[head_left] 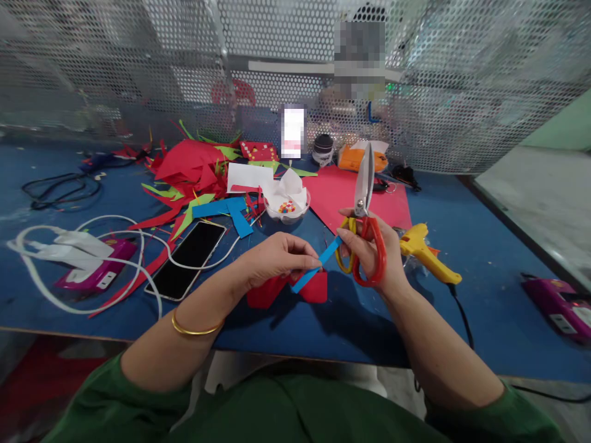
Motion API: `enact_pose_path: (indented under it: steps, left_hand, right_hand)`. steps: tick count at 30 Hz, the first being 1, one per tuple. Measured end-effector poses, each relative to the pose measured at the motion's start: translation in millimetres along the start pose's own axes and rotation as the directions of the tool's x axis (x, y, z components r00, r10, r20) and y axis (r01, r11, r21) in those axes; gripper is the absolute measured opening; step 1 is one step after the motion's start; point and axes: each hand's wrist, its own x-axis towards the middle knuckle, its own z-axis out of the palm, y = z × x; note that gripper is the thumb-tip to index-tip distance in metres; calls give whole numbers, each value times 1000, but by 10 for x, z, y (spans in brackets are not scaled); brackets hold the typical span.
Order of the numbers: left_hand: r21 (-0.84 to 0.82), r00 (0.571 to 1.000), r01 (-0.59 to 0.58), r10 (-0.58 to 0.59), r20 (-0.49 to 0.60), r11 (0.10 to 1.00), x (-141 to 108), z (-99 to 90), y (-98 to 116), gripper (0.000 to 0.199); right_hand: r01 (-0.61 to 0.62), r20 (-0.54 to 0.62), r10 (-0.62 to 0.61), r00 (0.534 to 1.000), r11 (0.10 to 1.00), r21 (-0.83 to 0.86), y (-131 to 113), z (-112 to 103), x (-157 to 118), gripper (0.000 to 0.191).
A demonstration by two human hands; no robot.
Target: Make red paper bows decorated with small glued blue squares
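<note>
Over your blue table (489, 258), scissors (364, 184) sit blades-up, your right hand (376, 249) curled round them, while your left hand (284, 258) has fingertips pinched on the blue strip (329, 251). Looks like strip-positioning, so next probably needs a steady hold.

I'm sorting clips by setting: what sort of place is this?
Probably a craft workspace: red and green scraps are heaped on a blue table, a yellow glue gun lies to the right, and the right hand holds scissors.
</note>
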Motion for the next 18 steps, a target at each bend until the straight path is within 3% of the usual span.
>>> enact_pose_path:
  steps: [2,4,8,13,18]
  left_hand:
    - [-16,999,-12,11,-51,1000,16,10,-11,19]
    - [-70,980,-62,47,-191,996,36,22,-9,20]
    - [-195,894,-201,98,-437,960,67,33,12,22]
    - [-231,835,-282,119,-538,931,82,42,0,19]
    - [-241,824,-274,98,-558,931,75,90,-5,19]
  right_hand:
    - [14,-25,-14,1000,1000,3,-7,8,-4,38]
    - [27,-55,-25,998,999,30,-22,15,-12,36]
    - [-1,-23,3,1000,997,71,-46,33,-39,36]
    - [-43,115,34,993,996,77,-37,83,-80,38]
    - [-46,97,41,994,997,59,-35,123,-127,36]
